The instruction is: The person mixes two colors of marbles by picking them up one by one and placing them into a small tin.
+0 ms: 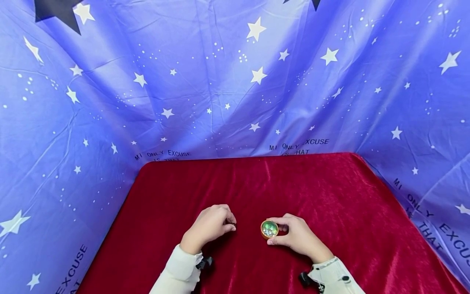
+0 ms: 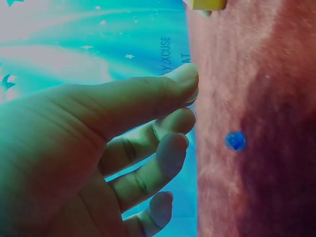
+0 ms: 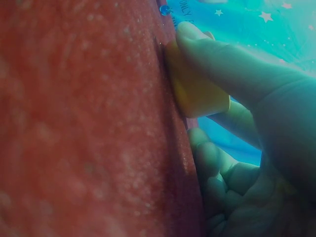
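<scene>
My right hand [image 1: 297,234] pinches a small yellow cup [image 1: 269,229] between thumb and fingers. Green, shiny, glassy balls fill the cup. In the right wrist view, the yellow cup [image 3: 197,91] stands upright on or just over the red cloth. My left hand [image 1: 213,224] is to the left of the cup, its fingers loosely bent and the thumb tip close to the index fingertip. Nothing shows between them. A blue glass marble [image 2: 235,141] lies on the cloth near the left fingertips in the left wrist view. From the head view the left hand mostly hides that spot.
Red velvet cloth [image 1: 312,183] covers the table. Behind it and along both sides hangs a blue-purple curtain [image 1: 205,81] with stars and printed words. A black device [image 1: 205,262] is strapped at the left wrist and another [image 1: 305,279] at the right.
</scene>
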Tool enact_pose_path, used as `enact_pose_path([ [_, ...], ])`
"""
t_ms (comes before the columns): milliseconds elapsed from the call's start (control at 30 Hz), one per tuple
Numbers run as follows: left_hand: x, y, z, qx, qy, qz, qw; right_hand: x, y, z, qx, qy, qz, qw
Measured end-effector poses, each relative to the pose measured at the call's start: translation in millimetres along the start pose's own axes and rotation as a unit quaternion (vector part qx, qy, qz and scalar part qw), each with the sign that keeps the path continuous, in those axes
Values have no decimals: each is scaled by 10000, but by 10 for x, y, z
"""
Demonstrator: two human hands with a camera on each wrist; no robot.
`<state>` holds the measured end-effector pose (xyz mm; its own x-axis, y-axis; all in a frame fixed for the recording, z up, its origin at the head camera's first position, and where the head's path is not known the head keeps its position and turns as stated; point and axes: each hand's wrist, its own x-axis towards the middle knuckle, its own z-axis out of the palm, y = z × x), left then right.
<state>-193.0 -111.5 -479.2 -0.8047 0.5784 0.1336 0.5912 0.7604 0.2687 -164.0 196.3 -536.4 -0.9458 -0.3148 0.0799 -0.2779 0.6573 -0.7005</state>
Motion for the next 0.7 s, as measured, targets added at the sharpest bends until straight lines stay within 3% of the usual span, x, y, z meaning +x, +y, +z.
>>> enact_pose_path([
  [700, 281, 154, -103, -644, 369, 158, 9971, -2, 6, 0, 40, -2, 25, 10000],
])
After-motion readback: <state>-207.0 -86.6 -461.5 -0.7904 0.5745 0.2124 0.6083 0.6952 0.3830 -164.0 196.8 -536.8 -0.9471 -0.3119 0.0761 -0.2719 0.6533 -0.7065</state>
